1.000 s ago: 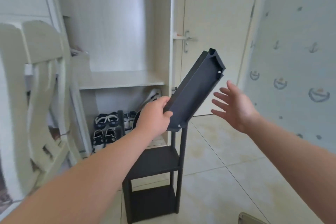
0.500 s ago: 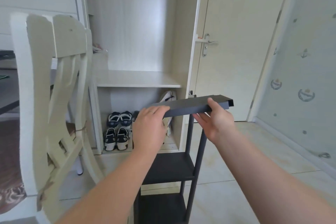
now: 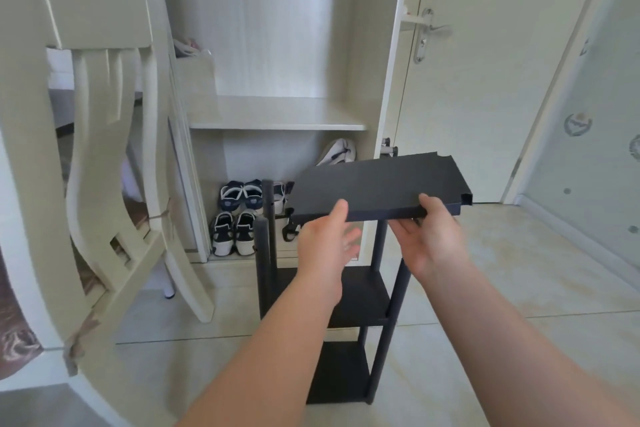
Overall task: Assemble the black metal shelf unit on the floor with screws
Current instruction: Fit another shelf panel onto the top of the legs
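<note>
I am holding the black shelf panel [image 3: 374, 184] roughly level in the air, just above the upright posts [image 3: 380, 239] of the partly built shelf unit [image 3: 360, 298], which is standing on the floor [image 3: 502, 288]. I cannot tell whether panel and posts are touching. My left hand [image 3: 325, 243] is pinching the near lip, thumb on top, the rest blurred underneath. My right hand [image 3: 433, 239] is gripping the same lip further right, thumb over, fingers [image 3: 403, 227] under. I am judging the panel to be stiff, thin sheet metal: light, smooth-painted, liable to slip, with folded edges and notched corners. Taking hold well apart along the long lip is looking soundest for seating those corners.
</note>
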`<state>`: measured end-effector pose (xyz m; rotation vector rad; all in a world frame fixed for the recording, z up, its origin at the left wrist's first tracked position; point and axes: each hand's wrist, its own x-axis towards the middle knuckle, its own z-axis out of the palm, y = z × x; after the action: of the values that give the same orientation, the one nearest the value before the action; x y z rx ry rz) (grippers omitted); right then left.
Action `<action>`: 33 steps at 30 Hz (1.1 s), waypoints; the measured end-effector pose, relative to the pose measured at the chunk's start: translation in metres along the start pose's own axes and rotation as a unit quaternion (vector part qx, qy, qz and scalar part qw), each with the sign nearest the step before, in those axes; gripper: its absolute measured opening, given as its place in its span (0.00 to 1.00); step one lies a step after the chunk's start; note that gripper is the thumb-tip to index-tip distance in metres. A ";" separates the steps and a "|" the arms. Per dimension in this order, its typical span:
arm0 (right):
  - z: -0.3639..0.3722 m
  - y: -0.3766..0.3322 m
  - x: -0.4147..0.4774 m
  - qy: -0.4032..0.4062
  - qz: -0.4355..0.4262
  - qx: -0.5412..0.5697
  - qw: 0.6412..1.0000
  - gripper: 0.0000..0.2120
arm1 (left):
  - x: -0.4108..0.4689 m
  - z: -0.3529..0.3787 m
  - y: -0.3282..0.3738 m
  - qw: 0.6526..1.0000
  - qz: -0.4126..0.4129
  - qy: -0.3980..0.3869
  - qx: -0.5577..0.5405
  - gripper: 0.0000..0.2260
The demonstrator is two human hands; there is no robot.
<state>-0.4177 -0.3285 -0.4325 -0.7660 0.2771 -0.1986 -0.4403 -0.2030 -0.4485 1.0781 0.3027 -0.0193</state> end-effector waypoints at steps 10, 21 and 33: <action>0.007 0.027 0.014 0.002 0.038 0.016 0.999 0.13 | 0.025 -0.012 0.008 0.995 -0.004 0.052 -0.079 0.15; 0.011 0.041 0.007 0.039 0.082 -0.166 0.982 0.13 | 0.015 -0.017 0.017 0.989 -0.068 0.093 -0.096 0.11; 0.016 0.037 0.004 -0.028 0.127 -0.140 0.981 0.12 | 0.019 -0.029 0.009 0.993 -0.033 0.080 -0.080 0.13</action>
<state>-0.4065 -0.2931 -0.4486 -1.0050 0.3514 0.1070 -0.4272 -0.1710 -0.4585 0.9125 0.4771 0.0317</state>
